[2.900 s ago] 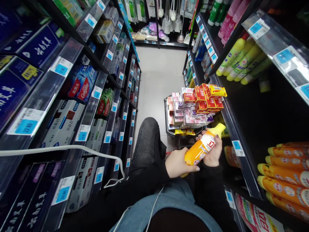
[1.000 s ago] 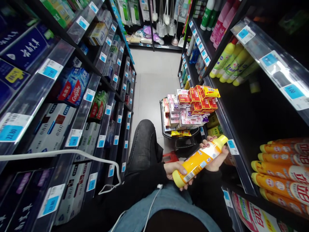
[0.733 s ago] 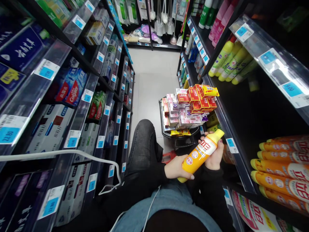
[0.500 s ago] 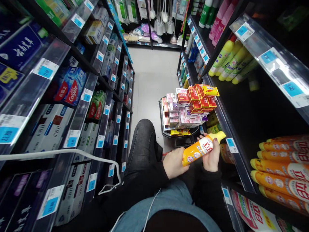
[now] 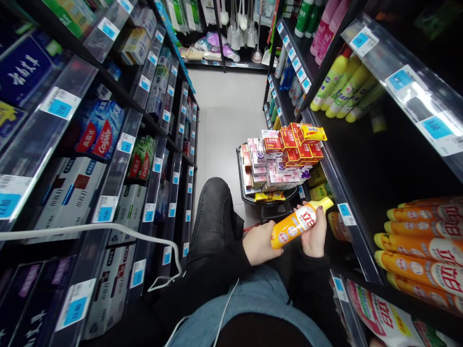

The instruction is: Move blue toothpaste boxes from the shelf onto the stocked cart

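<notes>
Near centre, orange bottle (image 5: 292,230) is gripped by left hand (image 5: 258,245) and right hand (image 5: 315,237), not yet set down; similar bottles (image 5: 421,248) are shelved, right.

Under my fingers (image 5: 321,220), the orange cylindrical plastic bottle (image 5: 292,229) looks smooth and glossy. The red oblong paperboard boxes (image 5: 288,138) carry a slight sheen, my dark-grey denim trouser leg (image 5: 213,207) is matt, and the long clear plastic shelf strip (image 5: 381,57) gleams.
</notes>
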